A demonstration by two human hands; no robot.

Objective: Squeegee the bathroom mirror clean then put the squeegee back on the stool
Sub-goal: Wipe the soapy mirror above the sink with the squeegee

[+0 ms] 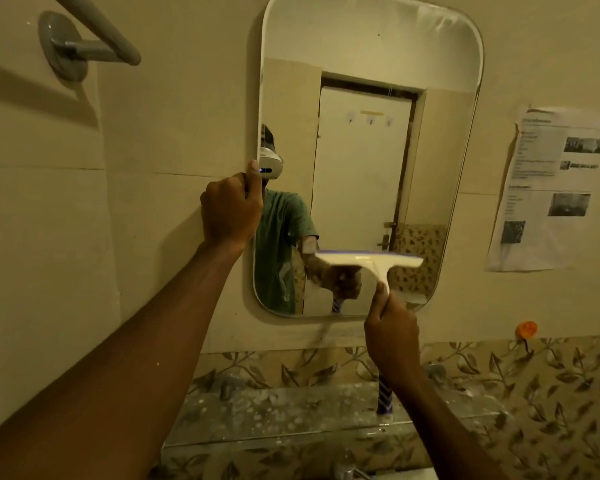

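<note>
Head view: mirror (368, 64) at frame centre on the tiled wall. Left hand (231, 209) at centre left, fingers curled closed over the mirror's left edge, thumb up along the rim. Right hand (392, 336) lower centre, fingers wrapped shut round the squeegee (371, 263) handle, blue-striped end poking out below the fist. Pale blade level against the lower glass, just above the fingers. Glass shelf (274, 414) below, paper notice (548, 188) at right.
</note>
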